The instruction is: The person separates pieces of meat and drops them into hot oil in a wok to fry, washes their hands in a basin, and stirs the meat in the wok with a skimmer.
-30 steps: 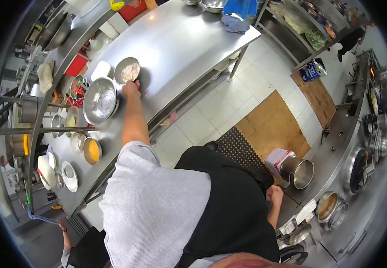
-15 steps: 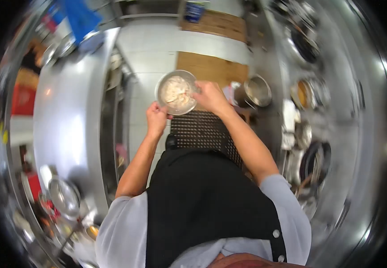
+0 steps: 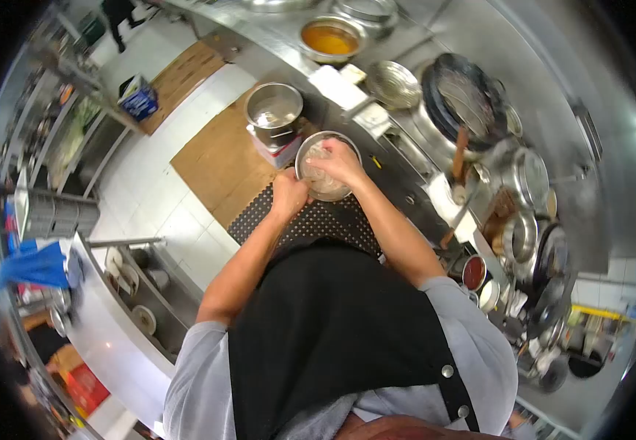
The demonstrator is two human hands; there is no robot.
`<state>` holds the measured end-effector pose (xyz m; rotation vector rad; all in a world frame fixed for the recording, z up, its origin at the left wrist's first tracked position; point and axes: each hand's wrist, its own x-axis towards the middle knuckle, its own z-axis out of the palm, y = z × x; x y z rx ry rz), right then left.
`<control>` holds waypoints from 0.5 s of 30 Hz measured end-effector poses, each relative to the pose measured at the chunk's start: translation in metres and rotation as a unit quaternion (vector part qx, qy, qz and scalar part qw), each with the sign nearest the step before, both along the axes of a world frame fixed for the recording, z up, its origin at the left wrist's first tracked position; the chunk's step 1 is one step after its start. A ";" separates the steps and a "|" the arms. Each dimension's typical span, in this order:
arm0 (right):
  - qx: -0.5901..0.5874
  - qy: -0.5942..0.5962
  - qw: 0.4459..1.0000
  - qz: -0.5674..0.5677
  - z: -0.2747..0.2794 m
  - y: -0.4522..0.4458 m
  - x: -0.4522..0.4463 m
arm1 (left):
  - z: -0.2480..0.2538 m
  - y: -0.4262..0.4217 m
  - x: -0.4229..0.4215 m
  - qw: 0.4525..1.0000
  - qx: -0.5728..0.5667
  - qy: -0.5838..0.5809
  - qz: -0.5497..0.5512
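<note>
A round metal bowl (image 3: 357, 149) with pale, wet food (image 3: 319, 182) in it is held out in front of my apron. My left hand (image 3: 289, 193) grips its near left rim, with the fingers closed around the edge. Over the far right rim, my right hand (image 3: 341, 163) reaches into the bowl, its fingers bent down at the food. The fingertips are partly hidden, so what they pinch cannot be made out. Just beyond the bowl, a deep metal pot (image 3: 273, 108) with cloudy liquid rests on a red and white box (image 3: 277, 151).
On my right runs a steel cooking line with a pan of orange liquid (image 3: 330, 39), a strainer (image 3: 392, 83), a large dark wok (image 3: 467, 92) and a container of red sauce (image 3: 473, 273). A steel table (image 3: 118, 336) stands left. Cardboard (image 3: 219, 169) and a black mat (image 3: 255, 220) cover floor.
My view and body have turned right, toward the cooking line. The bowl has come along, now close to that counter. My right hand reaches deeper over the bowl; my left still holds the rim.
</note>
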<state>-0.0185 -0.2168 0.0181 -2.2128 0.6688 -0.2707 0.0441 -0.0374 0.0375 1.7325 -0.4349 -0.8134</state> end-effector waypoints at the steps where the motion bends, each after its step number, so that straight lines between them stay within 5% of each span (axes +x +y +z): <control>1: 0.003 0.000 1.000 -0.018 0.002 -0.013 -0.008 | -0.007 -0.021 -0.006 1.000 0.003 0.000 -0.018; 5: -0.048 0.126 0.981 0.139 0.023 -0.042 -0.041 | -0.003 -0.084 -0.011 0.996 -0.008 0.093 -0.007; 7: -0.333 0.069 0.924 0.174 0.033 -0.047 -0.069 | 0.013 -0.097 -0.014 0.999 0.015 0.034 -0.012; 11: -0.193 0.180 0.963 0.061 0.034 -0.101 -0.071 | 0.012 -0.127 -0.024 0.998 0.019 -0.036 -0.045; 15: -0.175 0.018 0.983 -0.062 0.052 -0.133 -0.057 | 0.011 -0.168 -0.011 0.996 -0.036 0.075 -0.020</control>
